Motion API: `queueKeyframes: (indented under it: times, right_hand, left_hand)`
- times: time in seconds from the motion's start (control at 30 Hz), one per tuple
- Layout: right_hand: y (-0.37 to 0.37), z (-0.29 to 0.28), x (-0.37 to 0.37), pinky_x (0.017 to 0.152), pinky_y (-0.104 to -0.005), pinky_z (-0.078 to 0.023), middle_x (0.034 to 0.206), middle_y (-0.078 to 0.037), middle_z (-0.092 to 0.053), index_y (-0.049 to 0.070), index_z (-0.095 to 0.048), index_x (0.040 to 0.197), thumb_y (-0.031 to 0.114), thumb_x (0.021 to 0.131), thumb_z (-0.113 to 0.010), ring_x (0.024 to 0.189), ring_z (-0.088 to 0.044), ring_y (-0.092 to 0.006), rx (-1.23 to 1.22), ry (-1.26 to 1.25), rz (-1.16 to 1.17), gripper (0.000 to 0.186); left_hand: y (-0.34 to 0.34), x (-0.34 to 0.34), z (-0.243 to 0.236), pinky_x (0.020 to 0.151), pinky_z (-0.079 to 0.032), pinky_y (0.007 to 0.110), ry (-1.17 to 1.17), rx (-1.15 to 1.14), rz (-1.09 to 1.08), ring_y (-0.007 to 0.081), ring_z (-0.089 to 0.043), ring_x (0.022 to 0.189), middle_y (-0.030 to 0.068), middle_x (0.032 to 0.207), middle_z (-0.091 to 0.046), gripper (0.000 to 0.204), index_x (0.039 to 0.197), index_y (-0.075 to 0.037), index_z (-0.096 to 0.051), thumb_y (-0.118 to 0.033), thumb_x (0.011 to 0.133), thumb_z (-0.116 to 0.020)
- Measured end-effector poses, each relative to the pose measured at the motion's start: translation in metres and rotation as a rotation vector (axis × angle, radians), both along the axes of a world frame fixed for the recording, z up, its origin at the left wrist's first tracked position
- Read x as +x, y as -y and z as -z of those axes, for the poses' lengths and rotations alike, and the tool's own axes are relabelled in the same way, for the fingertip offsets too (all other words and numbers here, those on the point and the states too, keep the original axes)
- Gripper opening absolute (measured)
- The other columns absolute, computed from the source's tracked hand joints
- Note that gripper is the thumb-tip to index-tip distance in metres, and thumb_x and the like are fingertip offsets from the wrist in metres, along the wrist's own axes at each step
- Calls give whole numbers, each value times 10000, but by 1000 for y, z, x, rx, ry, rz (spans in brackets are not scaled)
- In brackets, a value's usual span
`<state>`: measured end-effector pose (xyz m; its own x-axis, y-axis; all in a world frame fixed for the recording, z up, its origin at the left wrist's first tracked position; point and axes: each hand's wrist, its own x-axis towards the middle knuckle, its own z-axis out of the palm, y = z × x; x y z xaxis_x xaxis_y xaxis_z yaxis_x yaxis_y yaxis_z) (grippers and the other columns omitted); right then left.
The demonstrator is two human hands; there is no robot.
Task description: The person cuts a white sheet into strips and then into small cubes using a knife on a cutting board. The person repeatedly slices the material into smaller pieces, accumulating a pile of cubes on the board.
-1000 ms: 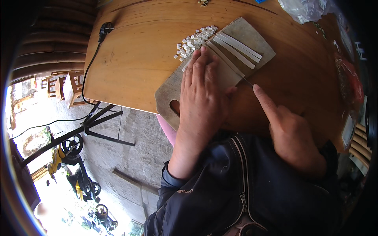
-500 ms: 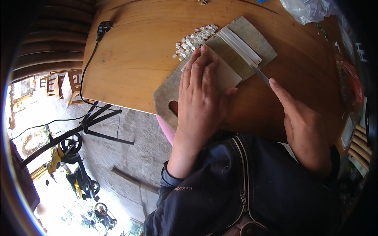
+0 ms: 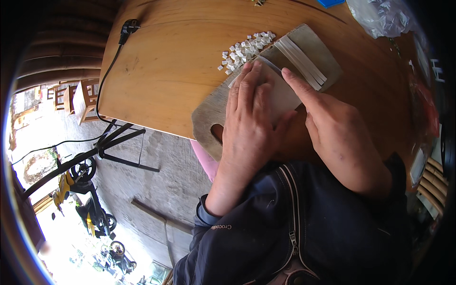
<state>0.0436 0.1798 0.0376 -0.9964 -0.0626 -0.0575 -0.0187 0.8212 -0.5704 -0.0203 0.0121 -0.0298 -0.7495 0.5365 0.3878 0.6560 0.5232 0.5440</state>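
Observation:
My left hand (image 3: 251, 114) lies flat with fingers stretched over a pale, flat slab (image 3: 284, 97) on a worn wooden cutting board (image 3: 205, 114). My right hand (image 3: 339, 135) is closed round a knife (image 3: 270, 63), its index finger reaching forward along the top. The handle is hidden in the hand, and only a bit of the blade shows, along the slab's right edge. Several long white strips (image 3: 300, 61) lie side by side across the board's far right part. Against the board's far left edge, small white cubes (image 3: 243, 51) are heaped on the table.
The board rests on a wooden table (image 3: 156, 80). A black plug with a cable (image 3: 127, 31) lies at its far left. Clear plastic bags (image 3: 380, 16) and a blue object (image 3: 331, 2) are at the far right. A red package (image 3: 425, 107) sits at the right edge.
My right hand has brought the knife leftward, from beside the strips to the slab's edge. My left hand stays on the slab. The whole view has shifted slightly.

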Motion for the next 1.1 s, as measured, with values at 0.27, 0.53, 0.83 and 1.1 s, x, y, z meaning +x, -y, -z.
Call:
queueKeyframes:
  times: [0.27,0.53,0.83,1.1]
  right_hand:
    - [11,4,-2,757,-461,-574,1082,-219,-669,120,-453,1554,-90,877,-584,859,-687,-398,95,16,16,721]
    - [39,9,1,613,-429,-563,836,-171,-606,187,-378,1607,-2,897,-573,670,-670,-333,387,37,79,759]
    - [32,2,11,614,-440,-555,762,-155,-563,186,-368,1611,-13,906,-548,640,-648,-343,356,99,58,755]
    - [19,3,38,610,-458,-544,754,-157,-555,200,-355,1618,-48,867,-584,636,-642,-350,284,78,59,823]
  left_hand:
    - [2,1,-1,1123,-434,509,34,11,2,453,-460,1392,268,1427,-492,699,1306,72,-561,-168,726,-869]
    - [0,1,-2,1146,-422,525,17,-20,10,459,-446,1407,289,1436,-494,650,1336,86,-553,-140,779,-799]
    - [7,4,-7,1192,-373,509,60,-70,21,417,-430,1434,233,1486,-484,571,1374,55,-547,-77,847,-722]
    - [5,3,-3,1182,-384,512,33,-42,16,425,-448,1415,216,1425,-516,547,1326,43,-550,-51,821,-737]
